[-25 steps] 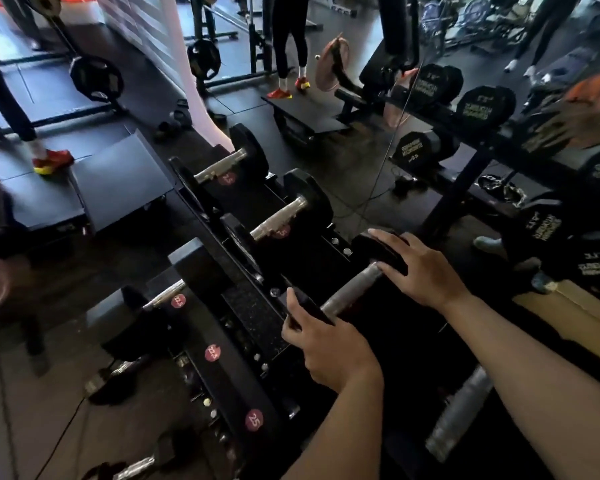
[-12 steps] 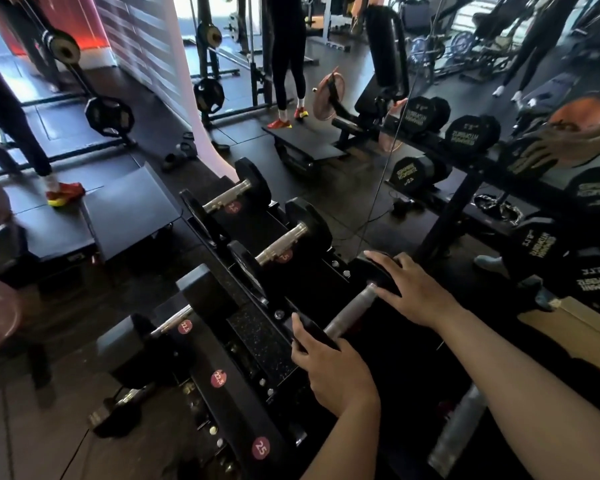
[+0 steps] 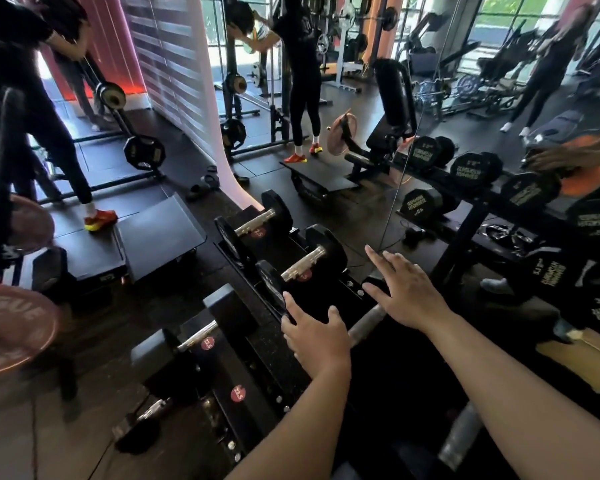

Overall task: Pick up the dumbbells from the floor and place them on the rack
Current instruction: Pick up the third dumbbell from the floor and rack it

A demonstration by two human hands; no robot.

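A black dumbbell with a grey knurled handle [image 3: 366, 322] lies across the top tier of the black dumbbell rack [image 3: 243, 407], just below my hands. My left hand [image 3: 317, 336] hovers over its near end with fingers spread, holding nothing. My right hand [image 3: 407, 294] is lifted above its far end, fingers apart, empty. Two more dumbbells [image 3: 257, 225] [image 3: 303, 265] rest on the rack farther along. Another one [image 3: 198, 336] sits on the lower tier by a red 22.5 label. One dumbbell [image 3: 141, 422] lies on the floor beside the rack.
A mirror on the right reflects a rack of round dumbbells [image 3: 471, 173] and my hands. Black step platforms [image 3: 160, 233], a pink weight plate [image 3: 11, 327], barbells and a bench [image 3: 378, 147] stand around. People [image 3: 302, 81] stand at the left and back.
Both hands have let go of the dumbbell ends and lifted off with fingers spread. The dumbbell stays on the rack. The view has tilted upward.
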